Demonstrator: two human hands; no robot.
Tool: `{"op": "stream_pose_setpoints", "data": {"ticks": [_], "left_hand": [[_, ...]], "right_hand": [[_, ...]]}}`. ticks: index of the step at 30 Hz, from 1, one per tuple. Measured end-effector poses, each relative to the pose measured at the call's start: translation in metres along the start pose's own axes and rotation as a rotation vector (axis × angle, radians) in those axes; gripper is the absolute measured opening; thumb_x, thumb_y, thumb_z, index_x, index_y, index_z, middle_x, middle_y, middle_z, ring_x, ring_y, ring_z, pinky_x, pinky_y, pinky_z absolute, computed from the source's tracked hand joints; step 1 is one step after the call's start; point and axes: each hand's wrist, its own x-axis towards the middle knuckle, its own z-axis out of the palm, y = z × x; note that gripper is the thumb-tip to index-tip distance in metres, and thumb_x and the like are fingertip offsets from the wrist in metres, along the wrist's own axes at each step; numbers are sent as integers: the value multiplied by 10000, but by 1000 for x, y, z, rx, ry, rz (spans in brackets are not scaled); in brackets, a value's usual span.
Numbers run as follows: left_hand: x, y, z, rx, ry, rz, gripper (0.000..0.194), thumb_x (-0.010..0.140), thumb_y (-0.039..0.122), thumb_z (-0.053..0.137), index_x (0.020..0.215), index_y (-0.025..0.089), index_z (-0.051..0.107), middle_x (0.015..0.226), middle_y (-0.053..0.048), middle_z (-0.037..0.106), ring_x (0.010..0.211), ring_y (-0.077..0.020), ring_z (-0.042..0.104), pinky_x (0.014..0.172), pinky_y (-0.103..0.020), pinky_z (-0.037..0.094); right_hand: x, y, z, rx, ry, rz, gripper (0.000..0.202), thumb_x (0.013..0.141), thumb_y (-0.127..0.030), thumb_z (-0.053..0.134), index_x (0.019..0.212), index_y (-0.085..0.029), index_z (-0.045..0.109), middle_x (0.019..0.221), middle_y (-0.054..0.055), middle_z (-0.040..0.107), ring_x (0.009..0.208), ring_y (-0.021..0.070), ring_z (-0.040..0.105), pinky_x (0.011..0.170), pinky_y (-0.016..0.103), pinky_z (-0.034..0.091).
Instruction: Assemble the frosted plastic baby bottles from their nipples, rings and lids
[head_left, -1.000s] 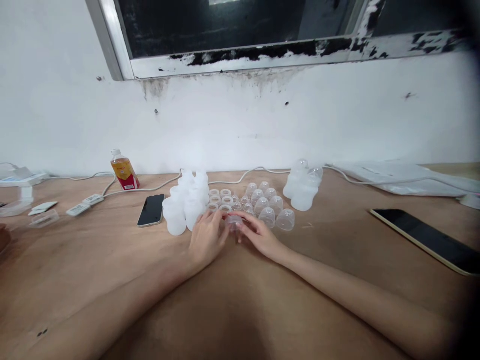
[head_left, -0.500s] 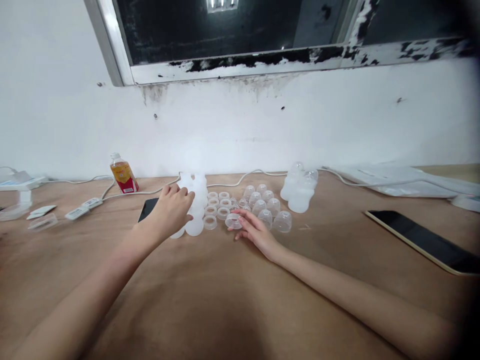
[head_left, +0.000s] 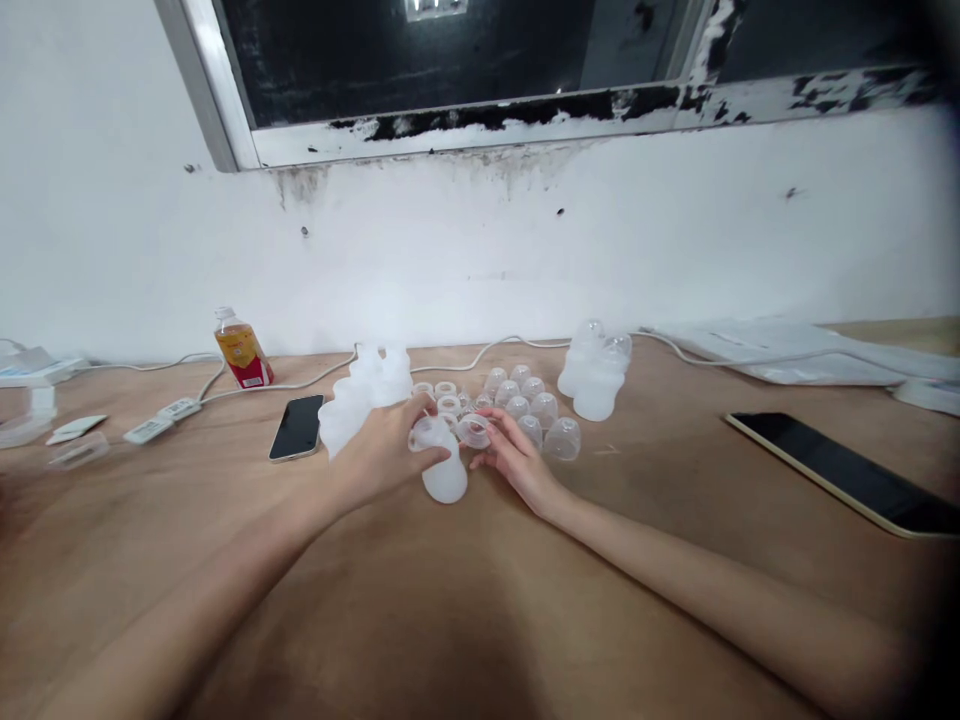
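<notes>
My left hand (head_left: 394, 443) grips a frosted white bottle (head_left: 445, 474) by its upper part, its base tilted toward me. Close beside it, my right hand (head_left: 519, 458) pinches a clear ring (head_left: 474, 431) between thumb and fingers. White rings (head_left: 445, 388) lie in rows behind the hands. Several clear domed caps (head_left: 562, 438) stand just right of them, with small clear pieces between the rings and the caps. A cluster of frosted bottles (head_left: 352, 400) is behind my left hand.
Capped bottles (head_left: 595, 385) stand near the wall. A dark phone (head_left: 298, 427) lies at left, a larger one (head_left: 847, 470) at right. A drink bottle (head_left: 244, 347), white cable (head_left: 480, 357) and plastic bag (head_left: 780, 350) are at the back.
My left hand has moved right from the bottle cluster with a bottle in its grip, uncovering the phone. My right hand still holds the ring, now tilted.
</notes>
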Motion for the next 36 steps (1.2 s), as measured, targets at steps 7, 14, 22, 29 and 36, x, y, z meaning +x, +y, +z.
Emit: {"op": "stream_pose_setpoints", "data": {"ticks": [7, 14, 22, 29, 36], "left_hand": [[-6, -22, 81, -355, 376, 0, 612, 717, 293, 544, 1212, 159, 211, 1125, -106, 464, 1001, -189, 478, 813, -313, 401], [-5, -25, 72, -294, 207, 19, 334, 773, 352, 472, 1039, 170, 384, 1000, -73, 540, 914, -199, 513, 770, -331, 410], [-5, -16, 56, -99, 95, 131, 356, 759, 308, 468, 1075, 168, 382, 1002, -89, 523, 882, -230, 524, 720, -343, 425], [-4, -20, 53, -203, 79, 40, 391, 697, 316, 541, 1049, 195, 421, 987, -52, 553, 871, -210, 531, 726, -322, 409], [2, -26, 26, -592, -340, 33, 306, 690, 385, 548, 937, 206, 538, 852, -14, 582, 775, -171, 546, 659, -269, 415]], "right_hand": [[0, 1, 0, -39, -5, -6, 223, 768, -360, 474, 962, -261, 425, 907, 18, 429, 810, 136, 516, 593, 259, 474], [-6, -15, 8, -151, 63, -154, 285, 728, -320, 546, 980, -269, 423, 996, 18, 409, 912, 140, 500, 761, 290, 473], [-1, -30, 2, -133, 14, -137, 445, 763, -298, 521, 1176, -301, 357, 1114, 37, 448, 1014, 157, 499, 886, 322, 392], [6, -36, -17, -412, -309, -163, 588, 708, -251, 590, 1227, -318, 320, 1113, 41, 416, 921, 130, 507, 787, 287, 448], [6, -52, -20, -724, -480, -216, 330, 691, -289, 599, 1019, -266, 570, 1100, 47, 464, 1068, 185, 427, 865, 357, 397]]}}
